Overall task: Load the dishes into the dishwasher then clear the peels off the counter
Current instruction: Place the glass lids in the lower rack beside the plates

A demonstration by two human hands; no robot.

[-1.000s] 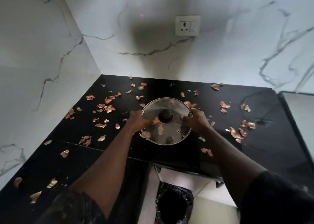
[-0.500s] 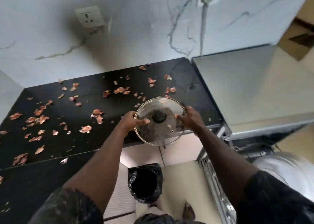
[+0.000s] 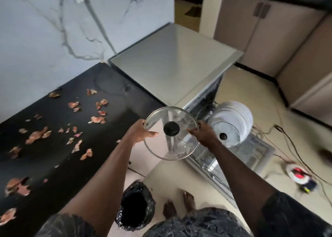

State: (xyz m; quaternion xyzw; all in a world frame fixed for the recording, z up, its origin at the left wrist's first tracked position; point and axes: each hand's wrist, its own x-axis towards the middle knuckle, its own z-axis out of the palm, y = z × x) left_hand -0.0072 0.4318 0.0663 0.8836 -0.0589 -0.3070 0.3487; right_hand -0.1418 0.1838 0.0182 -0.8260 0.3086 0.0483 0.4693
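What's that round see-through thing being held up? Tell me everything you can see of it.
A round glass lid, clear, with a thin metal-looking rim and a black knob at its centre. Streaks show on the glass. It is in the air, tilted toward the camera, beside the counter and before the open dishwasher. The left hand grips its left edge, the right hand its right edge.

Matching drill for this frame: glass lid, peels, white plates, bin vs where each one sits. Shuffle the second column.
Things
1. glass lid
2. peels
3. white plates
4. bin

Places
A. on the floor
B. scattered on the black counter
C. held between the left hand and right hand
D. standing in the dishwasher rack

Pairs: 1-C, 2-B, 3-D, 4-A
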